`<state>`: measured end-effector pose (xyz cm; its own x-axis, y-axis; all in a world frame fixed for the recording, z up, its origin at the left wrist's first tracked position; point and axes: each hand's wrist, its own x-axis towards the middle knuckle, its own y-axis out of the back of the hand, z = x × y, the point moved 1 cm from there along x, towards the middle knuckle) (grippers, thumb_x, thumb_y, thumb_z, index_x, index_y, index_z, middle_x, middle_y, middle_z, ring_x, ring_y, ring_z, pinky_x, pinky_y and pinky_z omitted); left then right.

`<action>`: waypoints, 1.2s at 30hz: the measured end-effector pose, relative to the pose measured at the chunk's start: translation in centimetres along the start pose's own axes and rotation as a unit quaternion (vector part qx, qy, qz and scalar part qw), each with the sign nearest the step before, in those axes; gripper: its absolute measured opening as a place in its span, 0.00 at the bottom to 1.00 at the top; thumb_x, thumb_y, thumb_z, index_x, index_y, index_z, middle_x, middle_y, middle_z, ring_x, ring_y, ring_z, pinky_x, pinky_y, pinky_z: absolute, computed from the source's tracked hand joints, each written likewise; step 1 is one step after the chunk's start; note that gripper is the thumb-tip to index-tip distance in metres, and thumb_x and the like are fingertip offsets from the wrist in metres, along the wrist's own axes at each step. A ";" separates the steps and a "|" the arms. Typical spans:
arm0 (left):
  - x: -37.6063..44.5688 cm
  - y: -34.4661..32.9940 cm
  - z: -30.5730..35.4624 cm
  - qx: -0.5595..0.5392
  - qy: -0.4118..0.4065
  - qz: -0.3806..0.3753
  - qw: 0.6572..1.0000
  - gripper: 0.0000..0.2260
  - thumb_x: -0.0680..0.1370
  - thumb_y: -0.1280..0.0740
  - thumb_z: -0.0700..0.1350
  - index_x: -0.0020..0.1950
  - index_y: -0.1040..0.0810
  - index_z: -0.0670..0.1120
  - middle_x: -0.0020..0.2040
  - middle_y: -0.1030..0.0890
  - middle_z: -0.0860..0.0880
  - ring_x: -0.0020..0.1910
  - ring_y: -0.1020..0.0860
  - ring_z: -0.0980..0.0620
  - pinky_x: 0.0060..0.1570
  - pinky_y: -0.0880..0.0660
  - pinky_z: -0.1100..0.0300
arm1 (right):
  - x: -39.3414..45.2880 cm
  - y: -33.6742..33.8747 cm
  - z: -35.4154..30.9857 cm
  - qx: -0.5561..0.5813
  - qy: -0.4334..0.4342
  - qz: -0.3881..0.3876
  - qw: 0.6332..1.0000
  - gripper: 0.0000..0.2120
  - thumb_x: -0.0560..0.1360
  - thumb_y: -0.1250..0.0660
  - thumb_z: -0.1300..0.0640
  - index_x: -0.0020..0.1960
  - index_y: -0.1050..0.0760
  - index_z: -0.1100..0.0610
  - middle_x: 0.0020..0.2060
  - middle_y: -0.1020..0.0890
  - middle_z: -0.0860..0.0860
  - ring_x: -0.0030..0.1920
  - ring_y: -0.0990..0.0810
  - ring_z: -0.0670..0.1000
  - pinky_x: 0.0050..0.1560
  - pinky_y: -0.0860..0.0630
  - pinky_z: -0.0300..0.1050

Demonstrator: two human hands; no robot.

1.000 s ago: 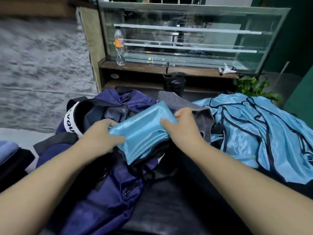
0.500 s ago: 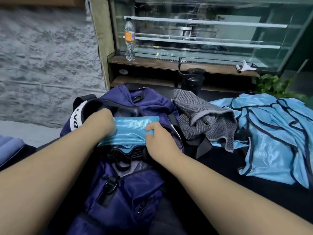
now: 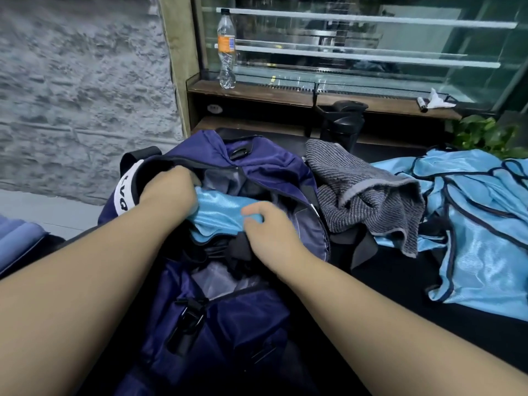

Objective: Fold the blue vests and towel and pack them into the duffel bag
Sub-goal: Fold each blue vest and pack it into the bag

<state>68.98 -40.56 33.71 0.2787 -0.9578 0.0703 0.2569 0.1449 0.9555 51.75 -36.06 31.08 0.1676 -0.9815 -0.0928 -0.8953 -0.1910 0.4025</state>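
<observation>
Navy duffel bag (image 3: 234, 318) lying open across a black tabletop (image 3: 400, 281), mouth upward, white lettered strap end at its left edge

Heap of unfolded blue vests (image 3: 480, 230) with dark trim spread over the right side of the tabletop, well apart from the bag's mouth

Grey ribbed towel (image 3: 368, 198) crumpled between bag and vest heap, touching the bag's right rim, one corner draped down toward the table

Folded blue vest (image 3: 221, 214) sitting in the bag's opening, partly down inside it

Left hand (image 3: 168, 192) at the folded vest's left end, fingers curled down over the fabric and gripping it just inside the bag's rim

Right hand (image 3: 268, 232) at the folded vest's right end, thumb on top and fingers curled beneath, pinching the cloth

Behind, on a wooden ledge before a glass case: black lidded cup (image 3: 341, 122) near the towel, clear plastic bottle (image 3: 226, 50) with an orange label standing upright farther left
</observation>
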 end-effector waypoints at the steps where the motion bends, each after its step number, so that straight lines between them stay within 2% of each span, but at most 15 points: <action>1: 0.1 0.2 -0.1 -0.017 -0.008 0.027 0.999 0.17 0.76 0.38 0.37 0.61 0.20 0.51 0.61 0.22 0.40 0.61 0.25 0.38 0.61 0.29 0.51 | 0.2 0.2 -0.1 0.035 0.001 0.021 0.999 0.13 0.78 0.42 0.61 0.60 0.26 0.52 0.33 0.27 0.44 0.26 0.32 0.42 0.23 0.36 0.30; 5: 0.7 0.4 -0.3 -0.059 -0.036 0.088 0.994 0.14 0.78 0.37 0.40 0.63 0.21 0.46 0.60 0.21 0.38 0.61 0.25 0.37 0.60 0.31 0.52 | 1.0 0.7 -0.7 0.162 -0.021 0.065 0.984 0.18 0.77 0.43 0.66 0.62 0.26 0.53 0.35 0.25 0.46 0.23 0.32 0.40 0.23 0.36 0.28; 8: -0.1 0.4 0.3 0.025 -0.052 0.069 0.996 0.15 0.79 0.39 0.45 0.62 0.24 0.40 0.60 0.24 0.34 0.59 0.27 0.35 0.60 0.31 0.49 | 1.5 0.2 -0.7 0.148 -0.038 0.057 0.987 0.20 0.77 0.44 0.67 0.66 0.28 0.55 0.44 0.22 0.50 0.29 0.29 0.43 0.26 0.34 0.28; 10: -1.9 0.2 1.1 0.141 -0.112 0.061 0.982 0.17 0.78 0.40 0.47 0.64 0.26 0.43 0.64 0.27 0.39 0.63 0.31 0.38 0.63 0.35 0.50 | 1.9 -0.1 -0.5 0.073 -0.034 0.045 0.996 0.20 0.78 0.44 0.64 0.69 0.31 0.56 0.56 0.21 0.54 0.43 0.24 0.49 0.40 0.28 0.34; 13: -5.5 -1.7 1.3 0.214 -0.180 -0.018 0.960 0.26 0.77 0.40 0.50 0.74 0.39 0.44 0.74 0.37 0.44 0.73 0.41 0.45 0.70 0.43 0.52 | 2.1 -0.3 -0.4 -0.064 -0.015 0.035 0.997 0.21 0.79 0.43 0.60 0.72 0.35 0.55 0.68 0.31 0.56 0.64 0.29 0.55 0.60 0.34 0.43; 15: -6.6 -3.1 0.3 0.200 -0.135 -0.098 0.965 0.32 0.79 0.42 0.49 0.78 0.55 0.49 0.79 0.52 0.46 0.77 0.52 0.43 0.74 0.47 0.48 | 1.0 -0.7 -0.2 -0.167 0.006 0.025 0.986 0.20 0.79 0.43 0.57 0.71 0.35 0.54 0.70 0.38 0.57 0.68 0.35 0.58 0.65 0.37 0.46; 17: -6.4 -4.0 -0.6 0.177 -0.115 -0.136 0.968 0.33 0.79 0.44 0.44 0.78 0.61 0.55 0.78 0.58 0.44 0.77 0.57 0.39 0.74 0.49 0.45 | -0.1 -1.6 0.5 -0.319 0.107 0.080 0.938 0.15 0.77 0.39 0.56 0.64 0.27 0.53 0.71 0.40 0.57 0.68 0.38 0.59 0.64 0.37 0.50; 19: -5.5 -4.7 -0.8 0.171 -0.123 -0.146 0.967 0.33 0.79 0.46 0.41 0.78 0.60 0.56 0.78 0.57 0.39 0.76 0.56 0.35 0.75 0.51 0.47 | -0.6 -2.1 0.9 -0.397 0.210 0.128 0.884 0.12 0.72 0.33 0.55 0.54 0.20 0.54 0.71 0.33 0.56 0.69 0.35 0.59 0.63 0.33 0.53; 20: -5.0 -4.8 -0.8 0.173 -0.127 -0.142 0.966 0.32 0.79 0.46 0.40 0.78 0.58 0.57 0.77 0.55 0.37 0.76 0.54 0.35 0.75 0.51 0.48 | -0.6 -2.1 0.9 -0.417 0.232 0.104 0.873 0.13 0.72 0.33 0.54 0.56 0.21 0.54 0.71 0.32 0.55 0.72 0.36 0.58 0.66 0.35 0.54; 23: -3.4 -4.7 -1.5 0.156 -0.148 -0.109 0.970 0.31 0.78 0.45 0.38 0.77 0.49 0.58 0.77 0.47 0.40 0.74 0.46 0.35 0.74 0.49 0.50 | -0.4 -1.9 1.3 -0.402 0.191 -0.036 0.895 0.23 0.80 0.40 0.52 0.73 0.38 0.56 0.76 0.42 0.52 0.77 0.53 0.53 0.74 0.48 0.48; 26: -2.0 -4.2 -2.7 0.121 -0.169 -0.087 0.974 0.29 0.78 0.44 0.38 0.77 0.43 0.57 0.77 0.43 0.43 0.75 0.47 0.36 0.74 0.49 0.49 | -0.2 -1.4 1.4 -0.373 0.177 -0.066 0.908 0.27 0.81 0.43 0.49 0.77 0.45 0.54 0.77 0.46 0.50 0.78 0.57 0.50 0.74 0.48 0.47; 28: -2.2 -4.1 -2.4 0.140 -0.164 -0.087 0.973 0.28 0.79 0.44 0.39 0.77 0.44 0.57 0.78 0.45 0.43 0.76 0.51 0.38 0.75 0.51 0.48 | -0.3 -1.4 1.3 -0.379 0.159 -0.099 0.906 0.30 0.81 0.44 0.46 0.78 0.50 0.54 0.78 0.50 0.50 0.77 0.59 0.50 0.74 0.50 0.48; 31: -3.5 -4.2 -0.8 0.198 -0.168 -0.080 0.962 0.29 0.78 0.43 0.46 0.78 0.50 0.58 0.79 0.50 0.47 0.77 0.59 0.45 0.73 0.62 0.45 | -0.1 -1.2 1.7 -0.405 0.143 -0.123 0.895 0.33 0.80 0.45 0.43 0.79 0.55 0.54 0.78 0.53 0.52 0.77 0.60 0.51 0.75 0.55 0.47; 33: -4.0 -4.2 -0.2 0.153 -0.190 -0.111 0.963 0.28 0.78 0.46 0.50 0.78 0.50 0.57 0.79 0.53 0.49 0.77 0.61 0.51 0.73 0.65 0.49 | -0.1 -1.1 1.8 -0.402 0.144 -0.125 0.896 0.34 0.80 0.44 0.43 0.79 0.55 0.54 0.78 0.53 0.52 0.78 0.59 0.51 0.75 0.55 0.48; 36: -4.1 -3.6 0.0 -0.001 -0.148 -0.162 0.976 0.29 0.73 0.57 0.62 0.74 0.42 0.64 0.79 0.51 0.52 0.78 0.56 0.53 0.74 0.60 0.53 | 0.1 -1.0 1.9 -0.394 0.143 -0.128 0.899 0.34 0.80 0.44 0.43 0.79 0.54 0.54 0.78 0.52 0.52 0.78 0.59 0.51 0.75 0.54 0.48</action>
<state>66.96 -37.16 29.97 -0.0969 -0.9831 -0.1553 0.2896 -0.1771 0.9406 51.92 -35.89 28.95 0.5262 -0.8465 -0.0811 -0.2616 -0.2519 0.9317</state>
